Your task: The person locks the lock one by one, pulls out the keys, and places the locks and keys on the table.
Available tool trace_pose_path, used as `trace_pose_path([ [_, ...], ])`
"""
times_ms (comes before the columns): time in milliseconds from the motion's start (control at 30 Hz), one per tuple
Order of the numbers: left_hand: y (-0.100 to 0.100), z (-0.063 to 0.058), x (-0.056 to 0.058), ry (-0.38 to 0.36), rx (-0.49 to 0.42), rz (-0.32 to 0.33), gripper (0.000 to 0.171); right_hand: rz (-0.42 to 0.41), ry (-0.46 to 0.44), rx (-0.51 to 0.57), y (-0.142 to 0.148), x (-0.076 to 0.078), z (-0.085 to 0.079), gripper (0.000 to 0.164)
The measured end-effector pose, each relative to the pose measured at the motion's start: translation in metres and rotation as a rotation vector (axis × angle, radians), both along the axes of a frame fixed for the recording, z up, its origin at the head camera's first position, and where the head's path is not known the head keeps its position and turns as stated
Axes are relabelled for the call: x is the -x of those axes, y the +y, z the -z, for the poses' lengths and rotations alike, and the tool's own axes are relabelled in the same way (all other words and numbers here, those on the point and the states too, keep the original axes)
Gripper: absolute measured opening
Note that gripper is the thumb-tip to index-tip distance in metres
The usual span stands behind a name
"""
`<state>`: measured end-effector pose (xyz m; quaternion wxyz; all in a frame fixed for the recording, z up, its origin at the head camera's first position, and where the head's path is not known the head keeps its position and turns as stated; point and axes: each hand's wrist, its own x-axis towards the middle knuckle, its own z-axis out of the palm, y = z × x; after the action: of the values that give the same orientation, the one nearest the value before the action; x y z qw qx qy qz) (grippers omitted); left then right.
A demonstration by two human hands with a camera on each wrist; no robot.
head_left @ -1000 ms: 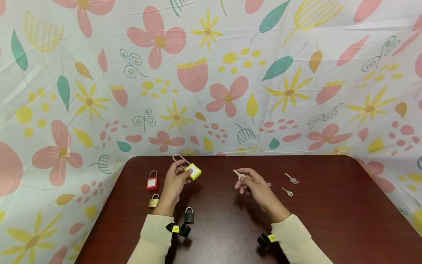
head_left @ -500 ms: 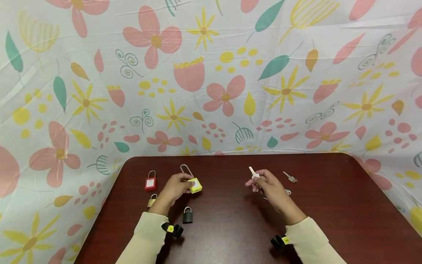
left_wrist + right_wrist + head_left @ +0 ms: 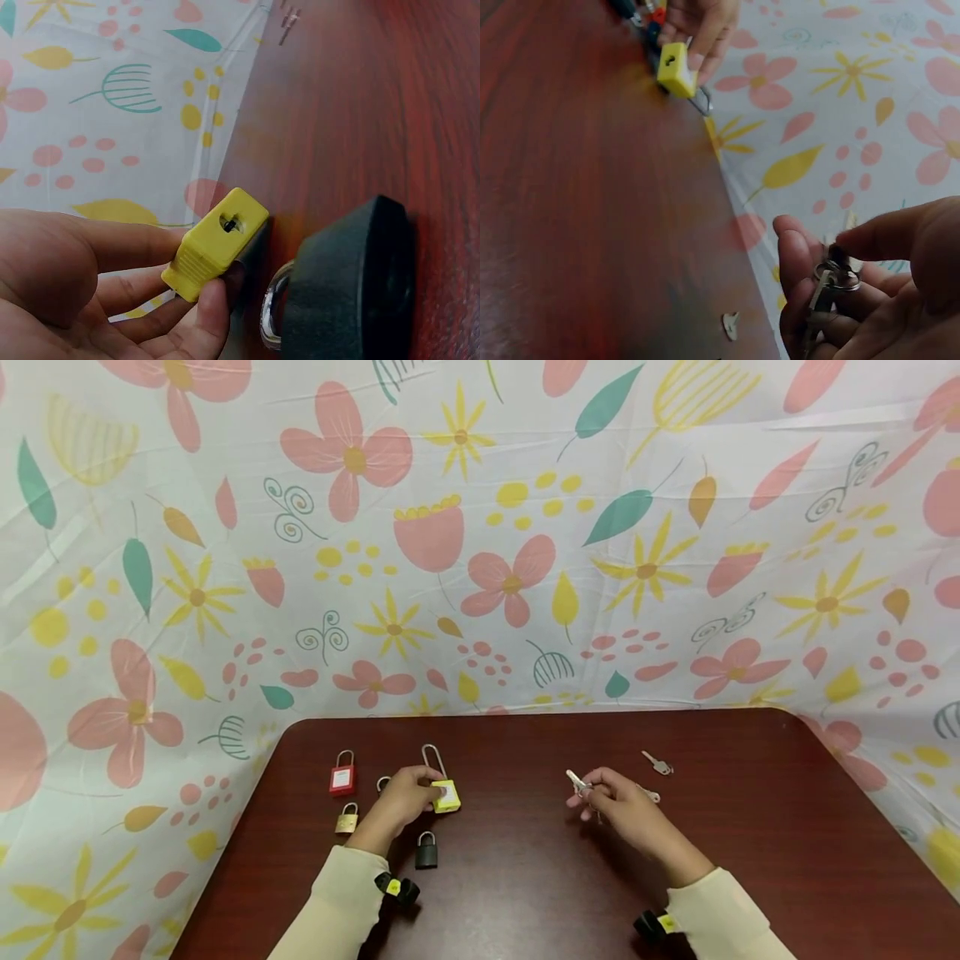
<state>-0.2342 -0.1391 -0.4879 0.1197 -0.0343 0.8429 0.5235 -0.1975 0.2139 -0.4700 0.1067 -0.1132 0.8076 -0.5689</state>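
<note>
My left hand (image 3: 403,800) grips a yellow padlock (image 3: 446,797) by its body, its long shackle pointing away toward the wall. In the left wrist view the keyhole (image 3: 231,223) on the padlock's underside faces the camera. Over the right part of the table, my right hand (image 3: 622,808) pinches a key (image 3: 576,781) between thumb and fingers. The right wrist view shows more than one key there, joined by a metal ring (image 3: 845,280). Just in front of the left hand stands a black padlock (image 3: 426,853).
Left of the left hand are a red padlock (image 3: 342,777) and a small brass padlock (image 3: 347,819). Another shackle (image 3: 382,783) shows behind that hand, its body hidden. Loose keys (image 3: 660,766) lie beyond the right hand. A floral cloth (image 3: 510,652) hangs behind the dark table (image 3: 510,893).
The left hand has lowered the yellow padlock and turned it so the shackle points away. My right hand has shifted right and nearer to me with the keys.
</note>
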Motion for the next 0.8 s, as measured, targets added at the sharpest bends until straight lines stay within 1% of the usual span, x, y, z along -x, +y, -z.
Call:
trace_pose_path([
  [100, 0.001, 0.002, 0.0, 0.006, 0.023, -0.011, 0.02, -0.031, 0.022, -0.062, 0.001, -0.002, 0.006, 0.021],
  [233, 0.003, 0.001, -0.002, 0.002, 0.049, -0.022, 0.02, -0.055, 0.031, -0.151, 0.0, -0.007, 0.011, 0.017],
  [333, 0.005, -0.001, -0.003, -0.004, 0.064, -0.028, 0.019, -0.091, 0.026, -0.203, -0.001, -0.01, 0.013, 0.016],
  [467, 0.004, 0.0, -0.003, -0.015, 0.075, -0.037, 0.018, -0.125, 0.044, -0.277, -0.004, -0.012, 0.018, 0.013],
  [600, 0.003, 0.002, -0.003, -0.003, 0.105, -0.033, 0.018, -0.121, 0.08, -0.335, -0.007, -0.014, 0.021, 0.009],
  [700, 0.003, 0.002, -0.003, 0.011, 0.137, -0.026, 0.018, -0.098, 0.11, -0.367, -0.01, -0.015, 0.023, 0.007],
  [800, 0.003, 0.002, -0.004, 0.008, 0.149, -0.026, 0.018, -0.069, 0.143, -0.409, -0.013, -0.016, 0.025, 0.005],
])
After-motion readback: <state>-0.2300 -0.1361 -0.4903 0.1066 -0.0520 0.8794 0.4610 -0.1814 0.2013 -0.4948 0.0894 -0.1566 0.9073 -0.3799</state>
